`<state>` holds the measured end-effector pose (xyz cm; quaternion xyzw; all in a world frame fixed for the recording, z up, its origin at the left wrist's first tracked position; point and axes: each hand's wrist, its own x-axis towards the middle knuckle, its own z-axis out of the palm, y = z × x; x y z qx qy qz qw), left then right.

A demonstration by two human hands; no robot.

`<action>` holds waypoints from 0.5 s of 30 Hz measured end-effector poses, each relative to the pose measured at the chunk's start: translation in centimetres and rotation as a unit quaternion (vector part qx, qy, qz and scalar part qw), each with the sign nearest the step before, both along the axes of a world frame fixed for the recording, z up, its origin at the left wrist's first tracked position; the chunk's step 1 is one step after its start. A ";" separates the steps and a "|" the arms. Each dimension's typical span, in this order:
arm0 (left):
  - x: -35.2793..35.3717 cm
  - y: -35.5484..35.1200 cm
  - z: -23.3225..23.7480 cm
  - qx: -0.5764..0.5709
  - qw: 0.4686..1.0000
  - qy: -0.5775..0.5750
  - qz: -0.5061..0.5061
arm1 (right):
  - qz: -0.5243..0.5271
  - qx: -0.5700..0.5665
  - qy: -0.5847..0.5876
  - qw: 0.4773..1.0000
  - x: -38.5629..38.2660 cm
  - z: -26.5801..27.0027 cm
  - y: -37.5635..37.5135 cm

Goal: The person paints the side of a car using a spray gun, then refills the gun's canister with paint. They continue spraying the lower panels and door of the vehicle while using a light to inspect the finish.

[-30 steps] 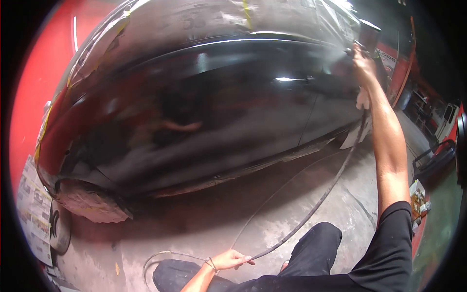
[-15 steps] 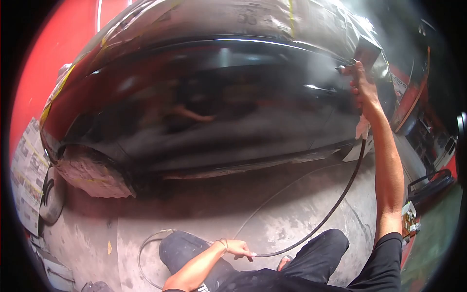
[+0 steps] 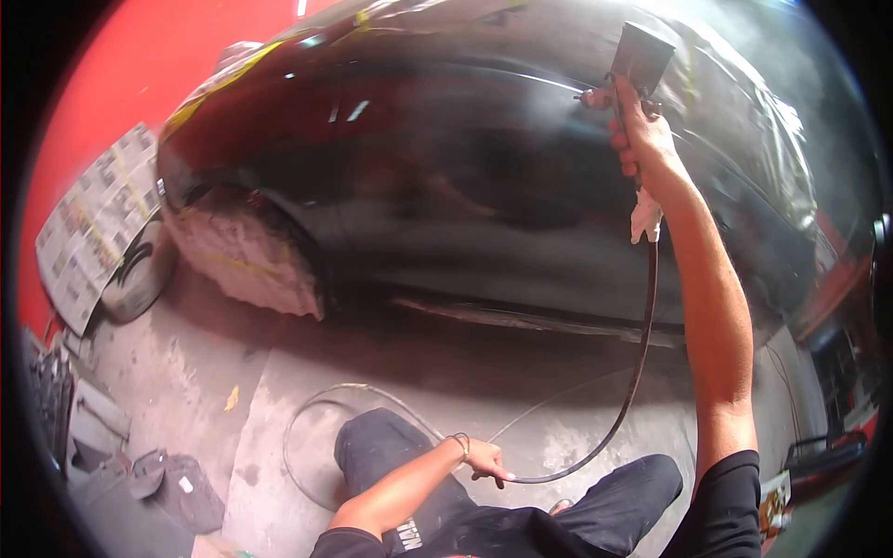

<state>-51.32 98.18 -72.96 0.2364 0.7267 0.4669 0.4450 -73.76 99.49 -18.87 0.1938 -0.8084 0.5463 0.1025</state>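
My right hand [image 3: 640, 139] is wrapped round a spray gun [image 3: 595, 98] held up by the upper edge of a dark car side [image 3: 446, 167]. A dark paint cup [image 3: 643, 56] sits on top of the gun, and pale mist hangs near the nozzle. Whitish wrapping [image 3: 646, 216] covers the joint below the grip, where a black air hose [image 3: 642, 344] hangs down. Low in front of my lap, my left hand [image 3: 484, 459] is closed on that hose. The hose loops on over the floor to the left.
Sheeting with yellow tape [image 3: 735, 84] covers the car's upper part. Masking paper covers the wheel [image 3: 246, 251]. At left, newspaper [image 3: 98, 219] leans by a loose tyre [image 3: 141, 270]. Dark items [image 3: 177, 488] lie lower left on the concrete floor [image 3: 205, 363]. A red wall [image 3: 121, 84] stands behind.
My right hand and the spray gun have moved left along the car's upper edge. The view has turned, showing more of the left floor. My left hand still holds the hose.
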 end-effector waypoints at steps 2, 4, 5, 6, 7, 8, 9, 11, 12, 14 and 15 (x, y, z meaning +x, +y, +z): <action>0.5 -0.5 0.1 0.008 1.000 0.005 0.014 | 0.042 -0.002 0.014 0.999 0.6 -0.6 -4.0; 1.0 -1.0 0.3 0.000 0.999 0.016 0.040 | 0.073 0.003 0.024 0.997 1.0 -0.9 -7.6; 1.1 -1.2 0.5 -0.004 0.999 0.024 0.046 | 0.088 0.008 0.028 0.996 1.4 -1.0 -9.6; 1.2 -1.5 0.5 -0.008 0.998 0.032 0.052 | 0.102 0.013 0.031 0.994 1.8 -1.3 -11.5; 1.2 -1.5 -0.5 0.006 0.997 0.032 0.063 | 0.125 0.007 0.035 0.992 2.8 -1.7 -13.1; 1.4 -1.8 -0.1 0.012 0.997 0.022 0.076 | 0.148 0.001 0.039 0.988 3.9 -1.9 -14.7; 1.7 -2.1 1.0 0.018 0.996 0.011 0.089 | 0.164 -0.001 0.041 0.986 4.9 -2.3 -16.1; 1.8 -2.3 1.3 0.031 0.994 -0.001 0.107 | 0.199 -0.005 0.025 0.980 6.7 -3.0 -18.2; 1.7 -2.2 1.1 0.038 0.993 -0.003 0.111 | 0.217 -0.006 0.006 0.976 7.5 -3.3 -18.7; 1.1 -2.0 0.7 0.038 0.993 0.007 0.113 | 0.252 0.002 -0.009 0.968 8.0 -4.0 -18.7; 1.0 -1.9 0.5 0.032 0.993 0.016 0.109 | 0.251 0.006 -0.019 0.968 8.1 -4.4 -18.2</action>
